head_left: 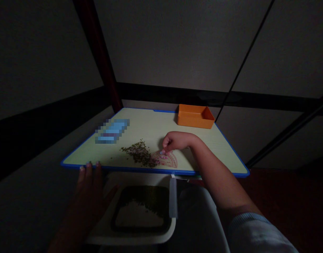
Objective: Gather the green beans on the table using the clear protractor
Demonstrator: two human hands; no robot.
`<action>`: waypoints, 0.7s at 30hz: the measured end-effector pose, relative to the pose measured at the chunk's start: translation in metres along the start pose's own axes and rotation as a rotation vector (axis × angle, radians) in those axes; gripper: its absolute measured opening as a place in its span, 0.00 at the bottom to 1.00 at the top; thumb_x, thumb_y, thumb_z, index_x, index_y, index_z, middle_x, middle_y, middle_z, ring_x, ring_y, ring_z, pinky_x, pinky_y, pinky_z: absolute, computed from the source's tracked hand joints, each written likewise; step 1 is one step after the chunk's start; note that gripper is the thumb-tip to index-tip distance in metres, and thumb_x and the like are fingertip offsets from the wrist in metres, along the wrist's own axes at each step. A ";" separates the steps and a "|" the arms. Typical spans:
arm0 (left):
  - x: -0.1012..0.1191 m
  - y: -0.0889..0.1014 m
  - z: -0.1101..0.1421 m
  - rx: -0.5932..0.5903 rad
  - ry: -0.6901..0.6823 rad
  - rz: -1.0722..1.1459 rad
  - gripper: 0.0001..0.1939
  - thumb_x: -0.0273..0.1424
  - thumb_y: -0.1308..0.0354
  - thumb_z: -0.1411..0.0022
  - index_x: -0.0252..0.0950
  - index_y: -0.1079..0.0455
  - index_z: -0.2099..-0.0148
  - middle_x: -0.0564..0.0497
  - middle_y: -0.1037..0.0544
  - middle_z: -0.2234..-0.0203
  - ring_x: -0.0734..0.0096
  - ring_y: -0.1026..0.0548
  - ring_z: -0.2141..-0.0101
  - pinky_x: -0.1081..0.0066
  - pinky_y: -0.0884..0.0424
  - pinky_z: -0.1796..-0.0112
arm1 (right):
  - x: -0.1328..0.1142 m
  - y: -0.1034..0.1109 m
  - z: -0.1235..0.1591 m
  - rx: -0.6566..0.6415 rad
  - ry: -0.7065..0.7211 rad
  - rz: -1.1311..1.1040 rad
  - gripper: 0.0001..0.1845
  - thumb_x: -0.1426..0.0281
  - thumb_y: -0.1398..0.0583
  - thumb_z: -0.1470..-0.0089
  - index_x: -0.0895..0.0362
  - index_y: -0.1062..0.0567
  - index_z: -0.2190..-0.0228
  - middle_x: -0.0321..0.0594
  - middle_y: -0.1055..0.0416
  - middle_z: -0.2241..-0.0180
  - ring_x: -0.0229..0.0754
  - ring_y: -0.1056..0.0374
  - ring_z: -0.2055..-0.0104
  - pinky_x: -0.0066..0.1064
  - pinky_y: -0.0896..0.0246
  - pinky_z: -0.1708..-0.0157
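Observation:
My right hand rests on the pale yellow board, its fingertips pinched together just above a semicircular protractor with pink markings. Whether the fingertips hold a grain is too small to tell. To the left of the protractor and partly over it lies a heap of small dark green-brown grains. My left hand is below the board in shadow, with its fingers apart and their tips at the blue front edge.
An orange open box stands at the board's far edge. A pixelated blue object lies at the far left. Below the board sits a white tray holding a dark-rimmed dish with green grains. A dark post rises behind.

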State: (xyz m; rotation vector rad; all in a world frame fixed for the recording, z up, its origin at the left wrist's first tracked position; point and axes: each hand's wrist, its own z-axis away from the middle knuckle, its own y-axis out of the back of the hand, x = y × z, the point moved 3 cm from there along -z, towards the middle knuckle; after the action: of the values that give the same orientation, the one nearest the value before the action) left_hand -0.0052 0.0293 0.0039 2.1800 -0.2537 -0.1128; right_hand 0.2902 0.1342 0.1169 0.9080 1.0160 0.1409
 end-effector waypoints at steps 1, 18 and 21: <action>0.000 0.000 0.000 0.005 0.004 0.001 0.44 0.49 0.55 0.46 0.24 0.63 0.36 0.26 0.55 0.37 0.40 0.60 0.36 0.43 0.48 0.42 | 0.000 0.000 0.000 -0.008 0.001 -0.006 0.11 0.68 0.40 0.52 0.63 0.25 0.77 0.32 0.34 0.81 0.31 0.43 0.77 0.25 0.50 0.72; 0.002 0.004 0.000 -0.028 0.040 0.021 0.44 0.49 0.55 0.45 0.29 0.66 0.36 0.30 0.57 0.35 0.42 0.62 0.36 0.43 0.48 0.42 | -0.005 -0.003 0.000 -0.048 -0.007 0.024 0.06 0.73 0.41 0.53 0.63 0.25 0.77 0.31 0.35 0.82 0.30 0.43 0.77 0.25 0.51 0.73; 0.003 0.004 0.000 -0.040 0.066 0.041 0.44 0.49 0.55 0.46 0.29 0.65 0.36 0.30 0.57 0.35 0.42 0.61 0.35 0.44 0.48 0.41 | -0.006 -0.004 0.001 -0.048 -0.007 0.023 0.06 0.73 0.41 0.53 0.63 0.25 0.77 0.30 0.36 0.82 0.30 0.44 0.77 0.25 0.51 0.73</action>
State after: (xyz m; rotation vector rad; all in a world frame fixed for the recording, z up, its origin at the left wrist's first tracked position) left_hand -0.0032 0.0267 0.0075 2.1330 -0.2561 -0.0230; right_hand 0.2862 0.1285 0.1184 0.8764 0.9918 0.1806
